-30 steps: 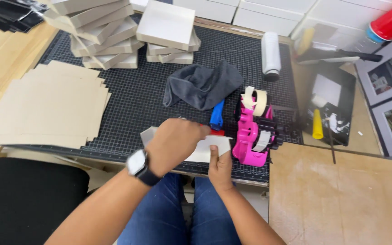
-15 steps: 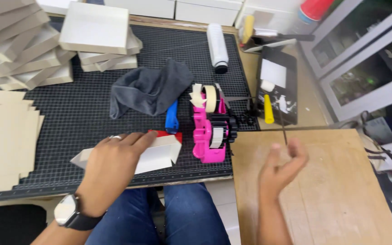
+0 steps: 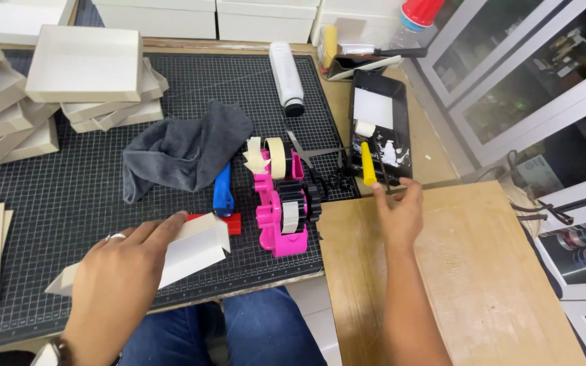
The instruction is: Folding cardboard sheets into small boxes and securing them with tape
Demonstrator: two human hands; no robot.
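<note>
So up top there's a row of white boxes (image 3: 239,20) along the back edge, and more flat white boxes (image 3: 83,64) stacked at upper left on the black grid mat (image 3: 55,196). A white folded box piece (image 3: 184,254) sits lower left of centre on the mat, just left of the pink tape dispenser (image 3: 281,213). Left hand (image 3: 120,278) lies flat on it, fingers spread. Right hand (image 3: 398,213) is mid-right at the wooden worktop (image 3: 483,271) edge, fingers pinching the thin metal rod of a yellow-handled roller (image 3: 369,163) lying in a black tray (image 3: 378,102).
</note>
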